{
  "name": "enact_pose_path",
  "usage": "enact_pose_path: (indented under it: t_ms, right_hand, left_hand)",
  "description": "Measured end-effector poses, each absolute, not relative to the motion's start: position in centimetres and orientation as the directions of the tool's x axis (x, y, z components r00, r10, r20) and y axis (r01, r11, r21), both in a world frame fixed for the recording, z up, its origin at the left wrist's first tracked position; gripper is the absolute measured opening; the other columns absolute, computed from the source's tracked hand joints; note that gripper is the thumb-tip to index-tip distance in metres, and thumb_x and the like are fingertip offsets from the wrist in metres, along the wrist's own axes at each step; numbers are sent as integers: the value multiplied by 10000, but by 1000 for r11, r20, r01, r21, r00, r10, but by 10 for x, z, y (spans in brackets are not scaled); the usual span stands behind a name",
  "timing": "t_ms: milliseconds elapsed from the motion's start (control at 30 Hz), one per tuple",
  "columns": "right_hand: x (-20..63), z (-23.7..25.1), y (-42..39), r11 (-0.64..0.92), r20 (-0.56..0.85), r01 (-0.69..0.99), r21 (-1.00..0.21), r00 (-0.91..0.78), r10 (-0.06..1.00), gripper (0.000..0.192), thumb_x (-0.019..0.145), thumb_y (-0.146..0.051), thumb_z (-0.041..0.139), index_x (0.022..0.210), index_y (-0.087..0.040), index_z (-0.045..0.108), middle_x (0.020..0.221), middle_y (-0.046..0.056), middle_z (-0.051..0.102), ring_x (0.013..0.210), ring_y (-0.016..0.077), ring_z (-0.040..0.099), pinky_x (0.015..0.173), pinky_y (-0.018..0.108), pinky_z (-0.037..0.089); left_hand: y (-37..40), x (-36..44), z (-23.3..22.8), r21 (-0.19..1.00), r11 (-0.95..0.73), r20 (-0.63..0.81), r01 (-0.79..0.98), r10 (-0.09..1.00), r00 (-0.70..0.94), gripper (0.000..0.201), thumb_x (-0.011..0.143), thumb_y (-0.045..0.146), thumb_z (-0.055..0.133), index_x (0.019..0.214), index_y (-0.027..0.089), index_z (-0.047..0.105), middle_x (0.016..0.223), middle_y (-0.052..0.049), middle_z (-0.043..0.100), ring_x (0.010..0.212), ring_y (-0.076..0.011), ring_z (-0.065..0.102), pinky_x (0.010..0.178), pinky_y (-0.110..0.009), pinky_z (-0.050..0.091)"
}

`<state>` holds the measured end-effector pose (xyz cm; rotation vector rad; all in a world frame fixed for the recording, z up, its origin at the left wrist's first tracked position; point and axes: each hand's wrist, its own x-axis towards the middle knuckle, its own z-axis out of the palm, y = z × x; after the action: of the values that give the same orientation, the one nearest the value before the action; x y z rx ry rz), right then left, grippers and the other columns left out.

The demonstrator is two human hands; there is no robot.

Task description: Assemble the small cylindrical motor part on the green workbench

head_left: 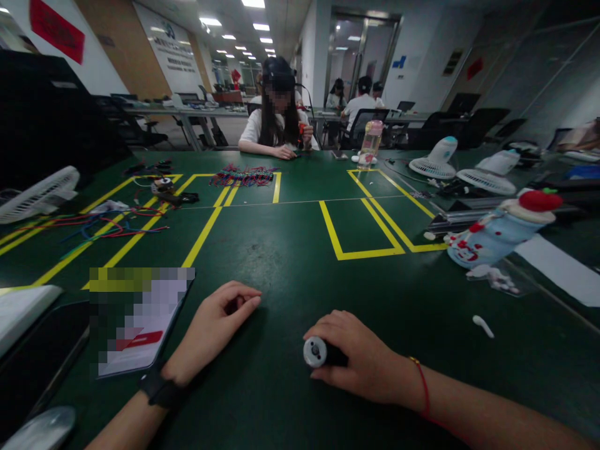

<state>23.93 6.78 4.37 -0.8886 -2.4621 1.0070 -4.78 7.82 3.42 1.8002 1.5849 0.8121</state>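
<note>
The right hand (360,359) is wrapped around a small black tube with a white round end (315,351), which points left toward the loosely curled, empty left hand (213,328) on the green bench (290,262).

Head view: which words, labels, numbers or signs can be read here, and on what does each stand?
No text here is readable.
Wall board: print too small and blurred.
Red banner: no legible characters.
Phone beside the left hand: screen pixelated.
Blue wall sign: only a shape.
Cylinder in the right hand: no label visible.
</note>
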Motion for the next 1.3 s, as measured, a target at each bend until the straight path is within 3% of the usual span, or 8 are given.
enact_pose_path:
  t_ms: [133, 267, 667, 900, 1133, 1300]
  right_hand:
    - [239, 42, 69, 568, 76, 427, -703, -750, 657, 375, 794, -342, 715, 1127, -244, 573, 1097, 7, 630, 967, 188, 530, 849, 338, 364]
    - [238, 41, 69, 579, 67, 438, -688, -756, 651, 335, 808, -352, 698, 1098, -236, 577, 1050, 9, 629, 928, 187, 524, 819, 334, 360]
    - [236, 41, 69, 584, 74, 435, -686, -756, 650, 307, 823, -347, 683, 1085, -236, 567, 1044, 4, 619, 923, 182, 518, 802, 327, 346]
    - [238, 42, 69, 575, 73, 428, -697, -756, 651, 358, 798, -329, 709, 1118, -243, 571, 1061, 1, 626, 934, 178, 524, 823, 324, 354]
    - [239, 40, 70, 567, 75, 427, -704, -750, 657, 370, 793, -340, 715, 1120, -238, 575, 1069, 15, 627, 949, 190, 525, 837, 334, 361]
    - [239, 40, 71, 563, 64, 424, -709, -756, 651, 354, 804, -346, 701, 1118, -237, 578, 1066, 16, 631, 946, 191, 525, 839, 337, 365]
  left_hand:
    - [65, -28, 37, 787, -187, 35, 588, 965, 260, 146, 828, 352, 682, 886, 218, 692, 894, -12, 611, 748, -172, 570, 667, -274, 466]
    - [46, 1, 48, 845, -249, 61, 474, 925, 376, 167, 828, 297, 702, 979, 232, 670, 917, -11, 577, 775, -163, 552, 696, -273, 465]
    - [37, 21, 63, 852, -344, 187, 396, 904, 384, 141, 910, 189, 628, 951, 285, 724, 883, -1, 553, 816, -151, 564, 700, -251, 453]
    - [44, -9, 52, 782, -415, 174, 465, 862, 476, 118, 910, 230, 645, 962, 307, 718, 910, 9, 548, 843, -154, 559, 714, -258, 432]
    - [54, -16, 37, 564, -501, 51, 657, 815, 578, 108, 871, 309, 704, 940, 386, 733, 900, 29, 605, 868, -189, 558, 753, -327, 361]
    - [60, -24, 32, 583, -479, 59, 656, 830, 554, 139, 880, 342, 684, 1013, 364, 718, 943, 14, 621, 898, -193, 567, 781, -322, 398]
